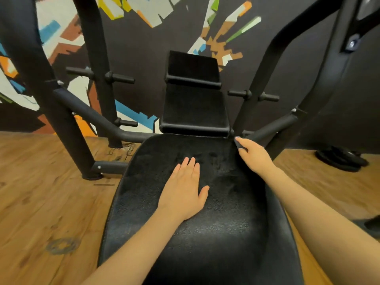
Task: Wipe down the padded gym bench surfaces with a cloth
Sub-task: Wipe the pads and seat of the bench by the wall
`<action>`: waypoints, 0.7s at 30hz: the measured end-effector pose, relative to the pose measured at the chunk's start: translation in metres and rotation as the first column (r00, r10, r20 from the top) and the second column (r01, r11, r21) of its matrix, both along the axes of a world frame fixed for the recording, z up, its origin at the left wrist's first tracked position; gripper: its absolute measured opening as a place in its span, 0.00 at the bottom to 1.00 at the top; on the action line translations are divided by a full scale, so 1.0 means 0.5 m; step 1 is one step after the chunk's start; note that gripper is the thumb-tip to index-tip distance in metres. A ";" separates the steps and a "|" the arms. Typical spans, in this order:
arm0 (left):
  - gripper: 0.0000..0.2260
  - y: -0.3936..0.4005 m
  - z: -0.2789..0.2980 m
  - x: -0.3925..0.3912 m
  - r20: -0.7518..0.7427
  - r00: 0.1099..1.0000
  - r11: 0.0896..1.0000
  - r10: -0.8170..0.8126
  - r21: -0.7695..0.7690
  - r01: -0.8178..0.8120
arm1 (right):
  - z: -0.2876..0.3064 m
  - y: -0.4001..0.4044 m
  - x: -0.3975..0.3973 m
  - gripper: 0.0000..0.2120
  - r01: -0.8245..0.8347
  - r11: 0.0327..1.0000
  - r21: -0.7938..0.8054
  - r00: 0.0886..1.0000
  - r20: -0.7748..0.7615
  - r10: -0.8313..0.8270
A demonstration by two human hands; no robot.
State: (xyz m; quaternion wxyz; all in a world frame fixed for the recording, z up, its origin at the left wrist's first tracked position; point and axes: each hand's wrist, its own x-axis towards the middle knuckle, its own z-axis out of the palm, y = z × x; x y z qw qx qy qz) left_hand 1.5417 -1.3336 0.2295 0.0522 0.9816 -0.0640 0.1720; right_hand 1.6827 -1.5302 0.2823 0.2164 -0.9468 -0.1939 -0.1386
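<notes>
A wide black padded bench seat (216,233) runs from the bottom of the view toward the wall. A dark cloth (218,161), fuzzy and matte against the shiny padding, lies spread over the seat's far half. My left hand (185,188) rests flat on the cloth with straight fingers, near the middle of the pad. My right hand (251,153) is at the seat's far right edge and pinches a corner of the cloth between thumb and fingers. Beyond the seat two smaller black pads rise in steps, a lower pad (194,112) and an upper pad (193,66).
Black steel frame posts (61,112) with peg handles stand left and right of the bench, and a tube (273,128) passes just behind my right hand. Weight plates (341,158) lie on the wooden floor (41,192) at the right. A painted wall is behind.
</notes>
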 end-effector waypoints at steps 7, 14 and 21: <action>0.30 -0.002 0.000 -0.007 0.018 1.000 1.000 0.025 -0.016 -0.024 | -0.004 -0.009 -0.015 0.18 0.169 0.965 0.201 0.983 -0.107 -0.150; 0.30 -0.003 0.001 -0.013 0.026 0.999 0.999 0.026 -0.023 -0.026 | -0.043 -0.042 -0.131 0.17 0.155 0.972 0.178 0.988 -0.016 -0.155; 0.29 -0.004 0.000 -0.014 0.013 1.000 1.000 0.021 -0.015 -0.021 | -0.036 -0.047 -0.073 0.20 0.160 0.934 0.318 0.984 -0.124 -0.126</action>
